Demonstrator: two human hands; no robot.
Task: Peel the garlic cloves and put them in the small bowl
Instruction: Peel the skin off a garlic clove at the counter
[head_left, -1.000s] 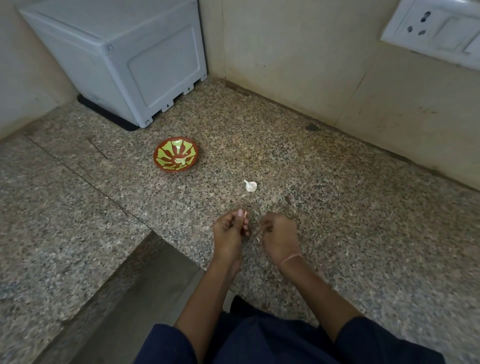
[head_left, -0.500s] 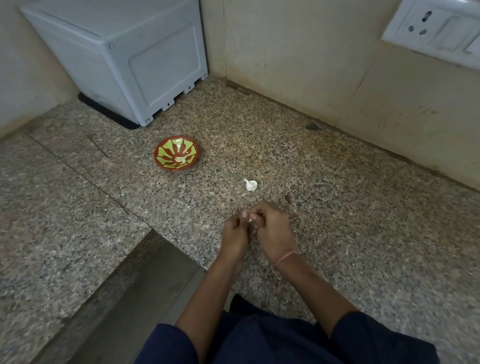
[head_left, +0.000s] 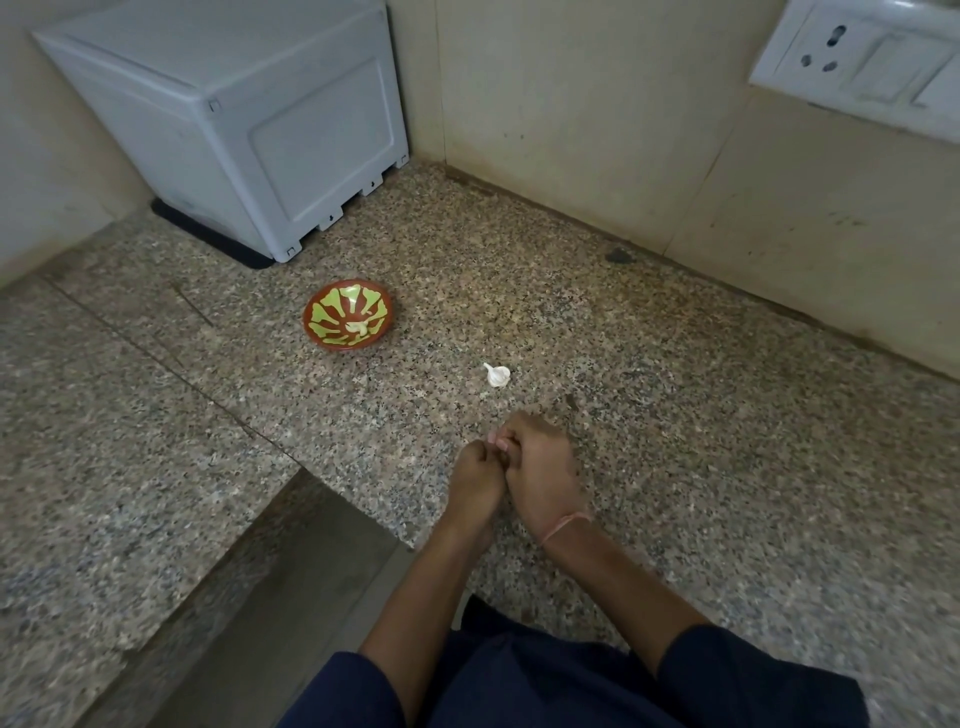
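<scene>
A small white piece of garlic (head_left: 497, 375), rounded with a pointed tip and looking papery, is lying loose on the counter (head_left: 675, 441), right of the bowl (head_left: 332, 344) and nearer the person. It is too small to tell whether it is one clove or several. The bowl is sitting upright, round and shallow, glossy red-brown with lime-green strokes fanning out from its centre. One pale, smooth clove (head_left: 358, 327) is resting inside it, near the bottom.

Farther from the bowl than the garlic, and nearer still to the person, the left hand (head_left: 475, 478) and right hand (head_left: 540, 467) are pressing together, fingers curled and tips bunched. The garlic is lying just beyond those fingertips, not touching them. A pale fleck is showing where the fingertips meet, but the knuckles are hiding the rest. I cannot tell whether it is a clove or a fingernail, or whether either hand is holding anything.

A thin pinkish thread (head_left: 566, 522) is circling the right wrist. Dark blue sleeves (head_left: 753, 675) are running off the bottom edge.

The counter is speckled grey-brown granite with a thin seam passing left of the bowl. Behind the bowl, a white plastic box (head_left: 234, 119) with a panelled side is standing in the corner on a black mat, its top cut off. Far right of the bowl and higher, a white socket plate (head_left: 857, 62) is sitting on the stained cream wall (head_left: 571, 130), partly out of view.
</scene>
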